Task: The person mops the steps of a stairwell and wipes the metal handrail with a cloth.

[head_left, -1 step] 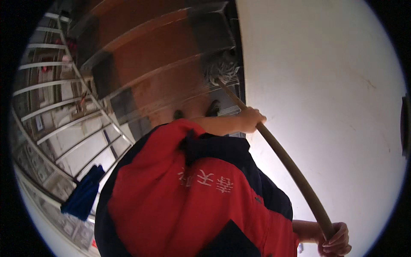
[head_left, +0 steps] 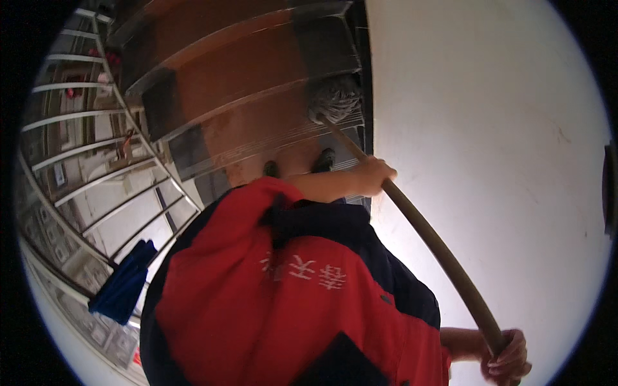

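Observation:
A mop with a long wooden handle (head_left: 444,260) runs slantwise across the view beside the white wall. My left hand (head_left: 375,175) is wrapped round the handle partway down, its forearm reaching over from the left. Farther up, near the handle's top end, my right hand (head_left: 506,357) grips it too, fingers curled round the wood. The grey string mop head (head_left: 336,100) rests at the right end of a stair step, close against the dark strip along the wall. Part of the step beneath is hidden by its strands.
Stairs with a red-brown middle (head_left: 251,74) and dark side bands rise ahead. My shoes (head_left: 325,160) stand on a lower step. A metal railing (head_left: 122,106) runs along the left, with a blue cloth (head_left: 124,283) hung on it. The white wall (head_left: 489,116) closes off the right.
The mop head's strands look more bunched together, and its head sits slightly differently at the step's right end. Both hands keep their hold on the handle. The whole view has shifted a little.

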The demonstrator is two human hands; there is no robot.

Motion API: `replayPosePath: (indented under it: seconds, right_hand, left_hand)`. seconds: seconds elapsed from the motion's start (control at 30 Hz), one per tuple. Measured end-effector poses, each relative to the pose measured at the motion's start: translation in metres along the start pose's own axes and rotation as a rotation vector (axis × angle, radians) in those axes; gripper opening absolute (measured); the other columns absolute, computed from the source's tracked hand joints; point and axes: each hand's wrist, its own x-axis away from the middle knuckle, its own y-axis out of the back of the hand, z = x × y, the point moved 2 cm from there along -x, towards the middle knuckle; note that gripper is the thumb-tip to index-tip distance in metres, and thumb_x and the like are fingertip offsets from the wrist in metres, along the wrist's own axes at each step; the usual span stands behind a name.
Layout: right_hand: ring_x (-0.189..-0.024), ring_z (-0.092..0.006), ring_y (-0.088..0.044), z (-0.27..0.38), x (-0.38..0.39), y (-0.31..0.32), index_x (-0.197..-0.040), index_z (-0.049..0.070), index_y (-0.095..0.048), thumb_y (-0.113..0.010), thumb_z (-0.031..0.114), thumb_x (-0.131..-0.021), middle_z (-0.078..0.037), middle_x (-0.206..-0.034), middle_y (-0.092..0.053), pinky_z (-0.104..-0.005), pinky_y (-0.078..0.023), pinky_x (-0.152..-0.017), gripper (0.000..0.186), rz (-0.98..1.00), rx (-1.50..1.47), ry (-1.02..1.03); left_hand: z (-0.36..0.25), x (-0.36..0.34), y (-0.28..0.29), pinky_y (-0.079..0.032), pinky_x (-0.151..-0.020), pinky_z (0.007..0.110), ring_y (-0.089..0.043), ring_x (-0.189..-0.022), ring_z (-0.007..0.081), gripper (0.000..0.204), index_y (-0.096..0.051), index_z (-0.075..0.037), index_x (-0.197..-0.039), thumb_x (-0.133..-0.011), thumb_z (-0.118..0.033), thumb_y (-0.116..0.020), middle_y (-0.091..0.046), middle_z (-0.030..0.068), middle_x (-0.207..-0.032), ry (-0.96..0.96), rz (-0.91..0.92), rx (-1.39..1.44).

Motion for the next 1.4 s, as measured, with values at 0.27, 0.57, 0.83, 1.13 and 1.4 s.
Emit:
replayPosePath:
  seconds: [0.27, 0.57, 0.83, 1.13, 1.4]
  right_hand:
    - [-0.049, -0.0127, -0.045, -0.22, 0.056, -0.051, -0.082, 0.01, -0.046, -0.061, 0.018, -0.08, 0.002, -0.056, -0.045, -0.033, -0.042, -0.06, 0.017, 0.009, -0.174, -0.45]
    - [-0.058, -0.0112, -0.042, -0.158, 0.04, -0.029, -0.079, 0.01, -0.05, -0.059, 0.019, -0.084, 0.003, -0.058, -0.041, -0.0313, -0.038, -0.068, 0.014, -0.125, -0.219, -0.409]
    - [-0.038, -0.0025, -0.043, -0.096, 0.009, -0.105, -0.068, 0.013, -0.047, -0.062, 0.014, -0.078, 0.009, -0.041, -0.044, -0.0165, -0.037, -0.053, 0.018, 0.077, -0.387, -0.21]
    - [-0.039, -0.0015, -0.045, -0.162, 0.052, -0.171, -0.07, 0.016, -0.048, -0.067, 0.011, -0.077, 0.009, -0.044, -0.048, -0.015, -0.039, -0.051, 0.021, 0.216, -0.6, -0.344]
    - [-0.052, -0.0089, -0.052, -0.195, 0.12, -0.125, -0.072, 0.014, -0.048, -0.069, 0.008, -0.08, 0.004, -0.058, -0.051, -0.0297, -0.034, -0.069, 0.023, 0.393, -0.476, -0.594]
  left_hand:
    - [0.176, 0.213, 0.124, -0.047, -0.071, 0.041, -0.062, -0.086, 0.033, 0.027, -0.064, -0.007, -0.091, -0.066, -0.014, -0.07, -0.064, 0.0168, -0.088, 0.613, -0.308, 0.027]
    - [0.073, 0.223, 0.149, -0.043, -0.078, 0.049, -0.057, -0.088, 0.0383, 0.033, -0.062, -0.008, -0.094, -0.062, -0.017, -0.069, -0.06, 0.0197, -0.088, 0.363, -0.564, -0.197]
    - [0.063, 0.188, 0.102, -0.038, -0.071, 0.047, -0.057, -0.082, 0.035, 0.014, -0.053, -0.01, -0.074, -0.064, -0.008, -0.062, -0.059, 0.012, -0.077, 0.237, -0.389, -0.068]
    - [0.138, 0.314, 0.123, -0.041, -0.073, 0.048, -0.055, -0.081, 0.0377, 0.016, -0.056, -0.009, -0.079, -0.065, -0.01, -0.064, -0.057, 0.0136, -0.077, 0.303, -0.828, -0.143]
    - [0.148, 0.352, 0.066, -0.037, -0.068, 0.043, -0.053, -0.073, 0.0333, 0.014, -0.051, -0.011, -0.07, -0.064, -0.007, -0.064, -0.055, 0.0097, -0.069, 0.562, -1.154, -0.386]
